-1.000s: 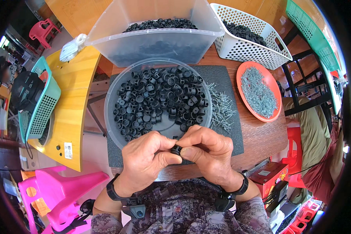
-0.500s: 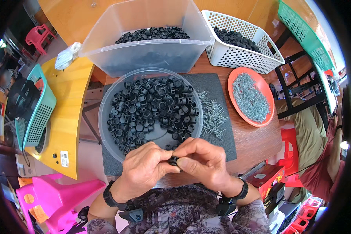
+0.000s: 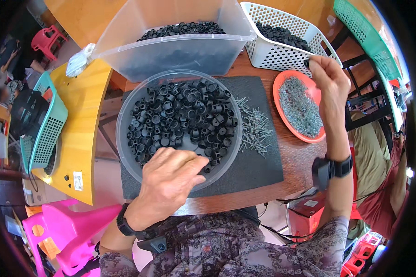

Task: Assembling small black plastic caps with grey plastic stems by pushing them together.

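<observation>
My left hand [image 3: 168, 180] is over the near rim of the round clear tub [image 3: 119, 138], its fingers bent together and the thumb below them. Whatever lies between those fingertips is hidden. The tub holds many small black plastic rings [image 3: 164, 115]. Out to the right, my raised right hand [image 3: 329, 81] pinches a small black plastic piece [image 3: 307, 63] between thumb and fingertips. It is above the orange-red plate [image 3: 278, 111] of thin silvery screws [image 3: 300, 108], close to the near right corner of the white perforated basket [image 3: 272, 61]. Black pieces [image 3: 284, 36] fill that basket's bottom.
Loose screws [image 3: 254, 127] lie on a dark grey mat [image 3: 263, 171] beside the tub. A large translucent bin [image 3: 171, 57] of black pieces stands behind. Left is a yellow table [image 3: 81, 124] with a green basket [image 3: 53, 129]; a pink chair [image 3: 74, 226] stands below. Another person's legs [image 3: 370, 161] are at right.
My hands have separated. The right one has swung up and right with a small black piece, toward the white basket. The left one has shifted slightly left and up over the tub's rim.
</observation>
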`<state>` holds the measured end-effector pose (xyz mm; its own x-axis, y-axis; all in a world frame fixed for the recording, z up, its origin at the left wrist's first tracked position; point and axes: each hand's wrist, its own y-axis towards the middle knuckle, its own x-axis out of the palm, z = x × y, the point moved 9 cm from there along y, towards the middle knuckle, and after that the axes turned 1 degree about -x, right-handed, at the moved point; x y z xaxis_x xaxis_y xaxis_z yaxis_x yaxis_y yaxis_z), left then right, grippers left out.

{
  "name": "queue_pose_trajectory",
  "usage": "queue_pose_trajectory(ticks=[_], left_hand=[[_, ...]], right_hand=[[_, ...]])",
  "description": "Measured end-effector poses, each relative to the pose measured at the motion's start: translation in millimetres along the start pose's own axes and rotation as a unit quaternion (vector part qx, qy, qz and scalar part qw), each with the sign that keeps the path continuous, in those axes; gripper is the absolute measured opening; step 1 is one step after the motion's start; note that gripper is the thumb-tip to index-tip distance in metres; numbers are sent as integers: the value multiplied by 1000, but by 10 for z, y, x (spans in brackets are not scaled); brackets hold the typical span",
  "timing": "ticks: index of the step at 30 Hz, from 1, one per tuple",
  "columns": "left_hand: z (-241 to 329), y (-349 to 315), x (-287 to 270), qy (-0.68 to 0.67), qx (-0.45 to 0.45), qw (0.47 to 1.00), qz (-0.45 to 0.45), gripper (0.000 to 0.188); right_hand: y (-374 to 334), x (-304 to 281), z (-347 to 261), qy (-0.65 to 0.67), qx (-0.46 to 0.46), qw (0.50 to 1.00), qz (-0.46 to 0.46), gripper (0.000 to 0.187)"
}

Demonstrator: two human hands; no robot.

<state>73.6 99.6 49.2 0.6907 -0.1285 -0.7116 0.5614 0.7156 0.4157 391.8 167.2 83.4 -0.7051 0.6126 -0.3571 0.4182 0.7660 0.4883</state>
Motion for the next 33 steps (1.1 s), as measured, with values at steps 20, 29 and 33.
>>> queue_pose_trajectory(ticks=[20,29,33], left_hand=[[-31,76,-54,85,30,996,-15,29],[-105,23,-214,117,-2,993,12,31],[-95,40,-158,108,12,994,22,33]], right_hand=[[509,52,131,-268,-117,956,21,18],[-396,80,-326,-161,-194,966,-53,7],[-723,83,-361,-148,-201,965,-78,12]])
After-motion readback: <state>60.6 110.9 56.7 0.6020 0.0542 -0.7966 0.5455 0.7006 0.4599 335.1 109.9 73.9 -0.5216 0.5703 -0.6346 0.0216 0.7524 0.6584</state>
